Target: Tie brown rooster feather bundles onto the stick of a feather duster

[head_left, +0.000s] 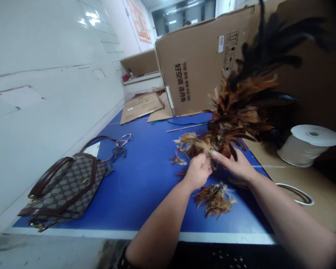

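A large bundle of brown and black feathers (238,112) rises upright from my hands, its long dark plumes leaning to the upper right. My right hand (236,162) is wrapped round the lower part of the bundle, thumb pointing left. With closed fingers, my left hand (198,170) pinches the bundle's left base, where lighter tan feathers (189,142) stick out. Just what lies between the left fingertips is hidden. A loose clump of brown feathers (215,200) lies on the blue tabletop (145,179) below my hands. Another small tuft (179,160) rests left of them.
A patterned handbag (72,183) with brown handles lies at the left by the wall. Large cardboard box panels (196,74) stand at the back. To the right are a white spool (308,145) and a white loop (299,194). A thin stick (184,127) lies behind the feathers.
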